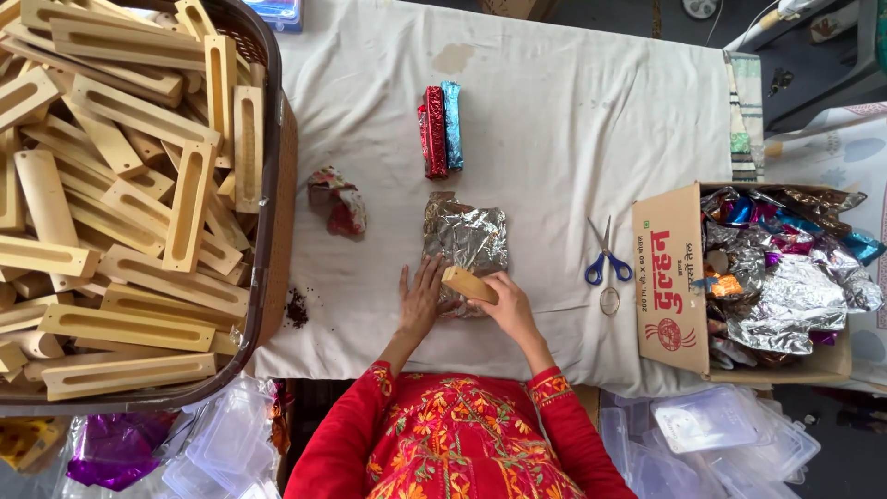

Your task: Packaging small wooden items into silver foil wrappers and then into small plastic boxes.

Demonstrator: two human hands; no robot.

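Observation:
A crumpled silver foil sheet lies on the white cloth in front of me. My right hand grips a short wooden block over the sheet's near edge. My left hand rests flat on the cloth, fingers spread, touching the foil's left near corner beside the block. Two wrapped blocks, one red and one blue, lie side by side farther back. A crumpled red and silver foil wad sits to the left of the sheet.
A large woven basket heaped with slotted wooden blocks fills the left. Blue-handled scissors lie right of the foil. A cardboard box of coloured foil sheets stands at right. Clear plastic lids pile near the front.

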